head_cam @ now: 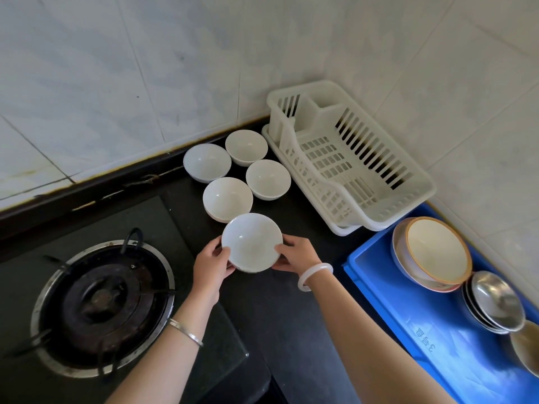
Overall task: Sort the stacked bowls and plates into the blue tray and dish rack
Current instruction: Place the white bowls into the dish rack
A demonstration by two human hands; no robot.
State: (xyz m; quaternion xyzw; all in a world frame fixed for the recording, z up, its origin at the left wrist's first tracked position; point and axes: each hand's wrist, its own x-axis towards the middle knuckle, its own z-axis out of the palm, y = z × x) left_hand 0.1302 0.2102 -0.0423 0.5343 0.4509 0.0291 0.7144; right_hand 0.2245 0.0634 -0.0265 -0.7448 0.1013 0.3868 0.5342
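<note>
- Left hand (pixel 210 265) and right hand (pixel 297 255): fingers clamped on opposite rims of a glossy white bowl (pixel 251 242), held above the black tabletop (pixel 280 310).
- Four matching round bowls (pixel 227 199) stand nearby.
- Slatted cream plastic dish rack (pixel 350 158); blue tray (pixel 408 310) holding ceramic and steel dishes.

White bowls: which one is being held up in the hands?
The nearest white bowl, gripped by the left hand and right hand. The other four bowls sit untouched behind.
</note>
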